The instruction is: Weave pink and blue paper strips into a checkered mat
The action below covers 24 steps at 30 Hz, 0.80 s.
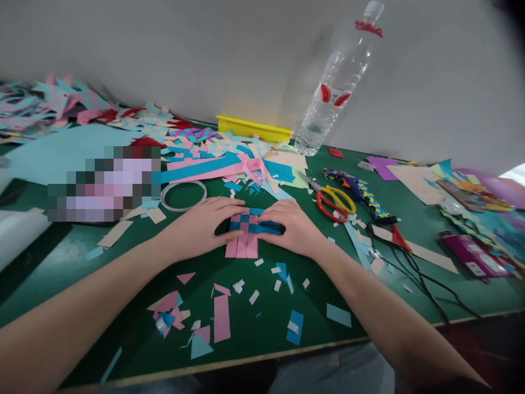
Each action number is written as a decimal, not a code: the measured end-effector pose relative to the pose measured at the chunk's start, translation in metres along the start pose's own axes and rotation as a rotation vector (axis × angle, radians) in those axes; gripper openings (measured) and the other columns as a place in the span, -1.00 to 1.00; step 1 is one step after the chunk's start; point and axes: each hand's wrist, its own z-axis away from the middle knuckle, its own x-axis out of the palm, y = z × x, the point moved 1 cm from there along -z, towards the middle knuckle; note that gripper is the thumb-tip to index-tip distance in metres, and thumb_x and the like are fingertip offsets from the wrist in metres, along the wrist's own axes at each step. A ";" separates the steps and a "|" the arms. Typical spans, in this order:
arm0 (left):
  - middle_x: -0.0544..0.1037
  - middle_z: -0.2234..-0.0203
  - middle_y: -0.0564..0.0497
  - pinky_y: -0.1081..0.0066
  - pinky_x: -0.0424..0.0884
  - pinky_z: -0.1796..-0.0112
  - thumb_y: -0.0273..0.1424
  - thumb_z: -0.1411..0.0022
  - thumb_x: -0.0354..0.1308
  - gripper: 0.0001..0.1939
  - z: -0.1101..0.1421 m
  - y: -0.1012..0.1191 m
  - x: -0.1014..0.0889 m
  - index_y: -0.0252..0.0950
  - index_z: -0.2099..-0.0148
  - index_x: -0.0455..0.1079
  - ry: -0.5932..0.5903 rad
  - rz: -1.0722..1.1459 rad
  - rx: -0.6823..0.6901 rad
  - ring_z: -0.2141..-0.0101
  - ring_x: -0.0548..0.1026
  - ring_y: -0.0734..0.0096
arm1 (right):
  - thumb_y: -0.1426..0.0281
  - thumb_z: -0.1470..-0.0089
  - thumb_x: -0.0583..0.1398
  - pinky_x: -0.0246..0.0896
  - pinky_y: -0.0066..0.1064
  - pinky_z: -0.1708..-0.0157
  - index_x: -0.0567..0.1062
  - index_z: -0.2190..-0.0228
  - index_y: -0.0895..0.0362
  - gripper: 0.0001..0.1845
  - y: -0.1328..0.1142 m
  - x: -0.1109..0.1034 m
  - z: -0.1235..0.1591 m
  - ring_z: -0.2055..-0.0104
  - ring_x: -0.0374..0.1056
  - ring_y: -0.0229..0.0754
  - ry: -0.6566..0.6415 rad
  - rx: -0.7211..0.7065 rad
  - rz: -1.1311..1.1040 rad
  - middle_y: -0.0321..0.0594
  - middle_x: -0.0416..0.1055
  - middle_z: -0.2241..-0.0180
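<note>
A small woven patch of pink and blue paper strips (pixel 245 234) lies flat on the green table (pixel 262 323). My left hand (pixel 205 221) rests on its left side, fingers stretched out and pressing the strips down. My right hand (pixel 293 227) lies on its right side, fingers flat over the blue strip ends. Pink strip ends stick out toward me below the weave.
Scissors with red and yellow handles (pixel 334 201) lie right of my hands, a tape ring (pixel 183 195) to the left. A clear plastic bottle (pixel 338 87) leans on the wall by a yellow tray (pixel 252 128). Paper scraps (pixel 221 317) and black cables (pixel 414 268) litter the table.
</note>
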 end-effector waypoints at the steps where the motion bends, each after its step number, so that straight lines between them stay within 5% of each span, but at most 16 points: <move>1: 0.38 -0.22 -0.04 0.04 0.28 -0.15 0.07 -0.30 0.02 -0.40 0.000 0.001 0.001 -0.14 -0.24 0.31 -0.001 0.011 0.000 -0.19 0.31 0.06 | 0.22 -0.14 0.28 0.12 -0.18 -0.01 0.54 0.14 0.06 -0.73 0.000 0.000 0.000 0.07 0.41 -0.10 -0.004 -0.001 0.003 -0.20 0.55 0.14; 12: 0.43 -0.16 -0.08 0.12 0.29 -0.15 -0.07 -0.29 0.14 -0.45 -0.004 0.001 0.009 -0.23 -0.22 0.31 0.013 0.040 0.053 -0.17 0.33 0.10 | 0.31 -0.16 0.26 0.12 -0.17 -0.01 0.52 0.16 0.09 -0.79 -0.002 0.000 -0.001 0.07 0.42 -0.10 -0.040 0.034 -0.017 -0.20 0.55 0.15; 24: 0.27 -0.29 0.03 0.07 0.28 -0.17 0.15 -0.19 0.10 -0.25 0.004 -0.011 -0.008 0.01 -0.34 0.15 -0.136 0.127 -0.042 -0.22 0.29 0.03 | 0.25 -0.13 0.29 0.18 -0.18 0.01 0.53 0.17 0.08 -0.76 -0.002 -0.005 -0.001 0.10 0.44 -0.12 -0.044 0.000 -0.032 -0.20 0.56 0.16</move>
